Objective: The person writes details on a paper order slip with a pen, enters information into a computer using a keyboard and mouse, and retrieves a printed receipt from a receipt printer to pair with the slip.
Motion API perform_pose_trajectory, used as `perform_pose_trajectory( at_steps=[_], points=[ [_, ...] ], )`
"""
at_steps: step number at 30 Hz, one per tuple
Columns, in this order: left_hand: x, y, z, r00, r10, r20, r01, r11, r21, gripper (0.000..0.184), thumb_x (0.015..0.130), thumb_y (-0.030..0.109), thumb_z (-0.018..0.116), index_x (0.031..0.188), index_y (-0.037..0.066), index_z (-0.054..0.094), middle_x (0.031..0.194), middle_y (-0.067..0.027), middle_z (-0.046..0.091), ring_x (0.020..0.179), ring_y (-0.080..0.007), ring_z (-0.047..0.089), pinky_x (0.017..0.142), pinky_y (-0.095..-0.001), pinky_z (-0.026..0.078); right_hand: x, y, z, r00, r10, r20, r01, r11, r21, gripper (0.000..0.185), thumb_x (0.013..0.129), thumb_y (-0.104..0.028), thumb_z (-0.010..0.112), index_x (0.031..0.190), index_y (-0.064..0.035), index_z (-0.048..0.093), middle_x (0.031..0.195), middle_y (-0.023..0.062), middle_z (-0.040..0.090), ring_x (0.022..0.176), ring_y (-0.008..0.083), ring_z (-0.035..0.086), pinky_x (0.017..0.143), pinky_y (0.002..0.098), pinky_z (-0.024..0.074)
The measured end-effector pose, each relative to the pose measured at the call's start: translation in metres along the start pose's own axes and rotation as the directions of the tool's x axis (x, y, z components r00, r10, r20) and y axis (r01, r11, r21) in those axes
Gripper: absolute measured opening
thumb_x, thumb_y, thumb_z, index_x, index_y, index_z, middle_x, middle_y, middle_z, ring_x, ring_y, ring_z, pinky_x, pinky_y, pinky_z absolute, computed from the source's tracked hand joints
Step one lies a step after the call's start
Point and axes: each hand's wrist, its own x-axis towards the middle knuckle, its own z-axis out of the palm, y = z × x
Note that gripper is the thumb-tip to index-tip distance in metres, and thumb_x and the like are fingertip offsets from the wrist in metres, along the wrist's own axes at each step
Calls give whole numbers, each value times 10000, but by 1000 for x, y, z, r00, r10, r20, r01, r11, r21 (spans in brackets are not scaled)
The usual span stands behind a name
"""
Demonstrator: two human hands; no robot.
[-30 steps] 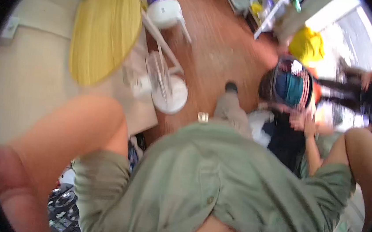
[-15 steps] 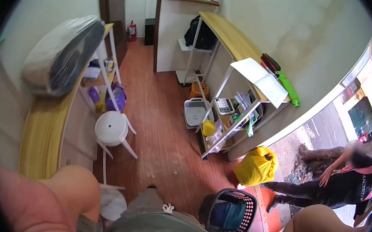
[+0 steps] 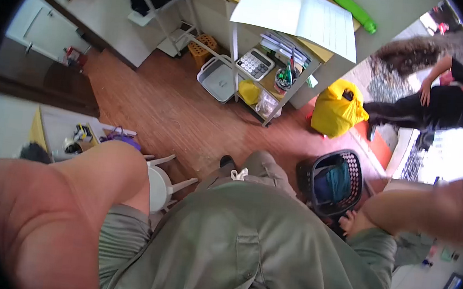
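Note:
At the left edge looms my left hand (image 3: 32, 220), raised close to the camera; its palm side is large and blurred, and the fingers are out of frame. My right hand (image 3: 460, 206) is also raised, smeared at the right edge, with its fingers not readable. Whether either holds anything is hidden. A black basket (image 3: 306, 178) with holes in its side stands on the floor by my right arm. Blue and teal cloth (image 3: 338, 181) lies inside it. Another person's hand (image 3: 348, 222) is spread by the basket's lower rim.
A shelf unit bears an open notebook (image 3: 303, 18), with a calculator (image 3: 255, 64) below. A grey tub (image 3: 218, 80) and a yellow bag (image 3: 338, 112) are on the floor. A white stool (image 3: 159, 189) stands at left. A person in black (image 3: 443, 111) is outside the doorway.
The view has turned toward the shelf and doorway. Both my arms stay raised, showing further into the frame than half a second ago. The other person's hand remains by the basket.

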Motion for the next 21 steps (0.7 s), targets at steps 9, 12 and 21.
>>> perform_pose_trajectory(
  at_steps=[9, 12, 21],
  points=[
    [-98, -156, 68, 351, -602, 718, 914, 388, -122, 254, 873, 234, 656, 891, -17, 683, 853, -117, 683, 802, -228, 651, 707, -302, 507, -412, 136, 164, 65, 956, 287, -898, 182, -401, 211, 864, -189, 661, 998, -41, 730, 879, 141, 732, 799, 240, 710, 745, 345, 543],
    [-251, -217, 115, -250, -722, 646, 964, -120, 239, 148, 906, 117, 644, 960, -13, 688, 878, -43, 688, 802, -124, 627, 759, -269, 501, -451, 164, 206, 34, 921, 388, -841, 236, -487, 257, 814, -234, 717, 1026, -91, 733, 1022, 158, 707, 961, 328, 682, 839, 399, 534],
    [-345, -338, 302, 470, -792, 389, 832, 545, 105, 173, 831, 106, 676, 988, 34, 680, 1012, -130, 681, 972, -271, 644, 835, -394, 511, -493, 215, 210, 12, 669, 743, -641, 575, -508, 601, 725, -177, 740, 1290, -98, 550, 1362, 124, 546, 1224, 369, 531, 989, 440, 483]
  ],
)
